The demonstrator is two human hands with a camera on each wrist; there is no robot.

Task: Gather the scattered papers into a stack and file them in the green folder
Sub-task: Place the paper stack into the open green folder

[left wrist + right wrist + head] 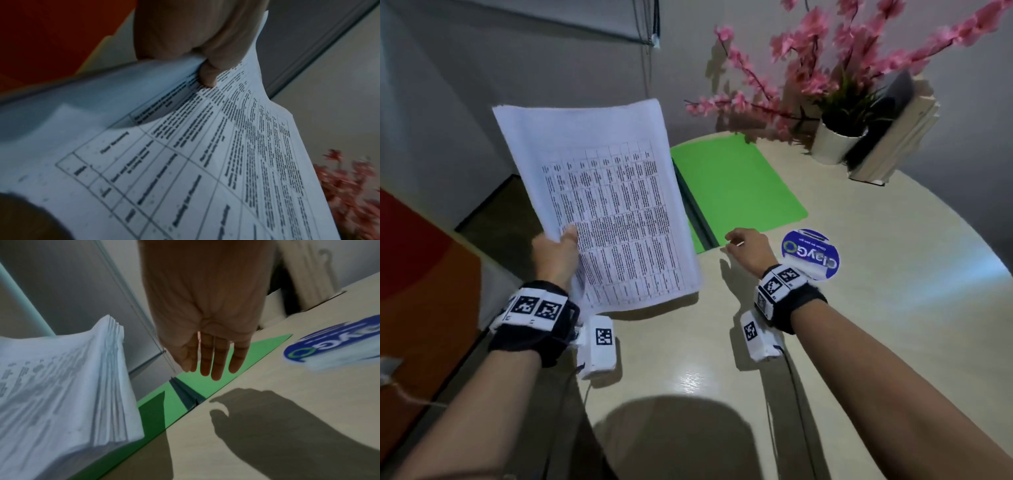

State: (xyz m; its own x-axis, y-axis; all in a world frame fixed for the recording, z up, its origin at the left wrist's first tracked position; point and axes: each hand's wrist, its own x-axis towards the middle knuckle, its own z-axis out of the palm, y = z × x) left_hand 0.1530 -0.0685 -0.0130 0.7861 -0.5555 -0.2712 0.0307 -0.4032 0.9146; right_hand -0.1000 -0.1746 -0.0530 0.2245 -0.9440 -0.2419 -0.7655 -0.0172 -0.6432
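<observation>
My left hand grips a thick stack of printed papers by its left edge and holds it tilted above the table's left side; the thumb presses the top sheet. The stack hangs over the left half of the green folder, which lies open and flat on the table with its dark spine showing. My right hand hovers empty just above the folder's near edge, fingers relaxed and pointing down.
A round blue sticker-like disc lies right of my right hand. At the back right stand a white pot with pink flowers and upright books. The beige table ends at the left, beside an orange panel.
</observation>
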